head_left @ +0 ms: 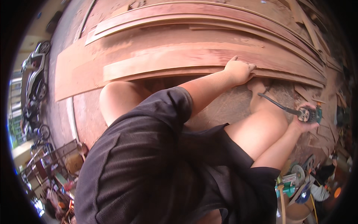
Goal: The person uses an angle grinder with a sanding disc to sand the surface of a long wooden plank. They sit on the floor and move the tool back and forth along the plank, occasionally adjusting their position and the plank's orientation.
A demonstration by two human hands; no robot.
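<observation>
My left hand [240, 71] is at the near edge of a long reddish wooden plank [167, 59]. Its thumb points up over the plank's top face and its other fingers are curled at the edge, partly hidden. Out to the right, my right hand [306, 125] grips a green and black power tool [311, 114] with a round, pale, dusty end. A dark cord [278, 103] runs from the tool toward my bare right foot [257, 86]. The exact kind of tool does not show.
Behind the near plank lie a wide flat board [82, 71] and more long planks [209, 11]. Wood scraps [335, 97] litter the right side. Grinding discs [297, 173] and other tools crowd the lower right. Motorbikes [35, 74] stand at the far left, above a cluttered metal rack [52, 160].
</observation>
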